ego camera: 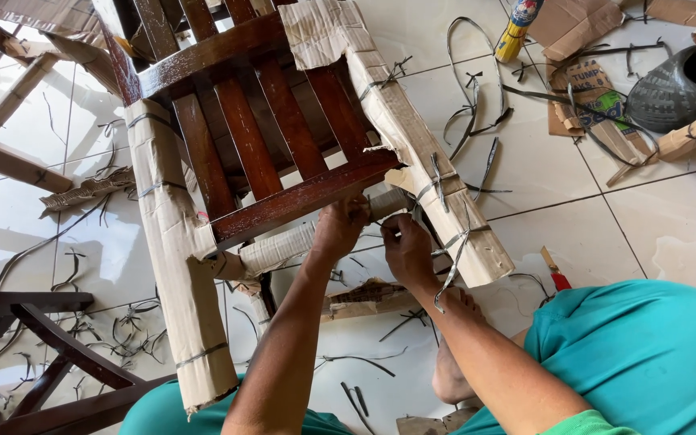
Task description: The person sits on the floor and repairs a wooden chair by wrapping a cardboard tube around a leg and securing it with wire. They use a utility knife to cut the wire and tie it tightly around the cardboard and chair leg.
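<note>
White glossy floor tiles (541, 161) strewn with cardboard scraps (582, 24), cut straps (477, 105).

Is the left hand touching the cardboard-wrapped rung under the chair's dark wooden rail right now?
Touching. The head view shows the left hand closed onto the cardboard-wrapped rung, fingers on its wrapping with no gap, just below the dark wooden rail.

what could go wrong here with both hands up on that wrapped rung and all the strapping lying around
1. Both the left hand and right hand work at the wrapped rung beside cut strapping ends; those edges might nick fingers.
2. Loose strap offcuts lie on the tiled floor around the bare foot, so a cut or slip seems possible.
3. The tilted wooden chair may shift if pulled hard.
</note>
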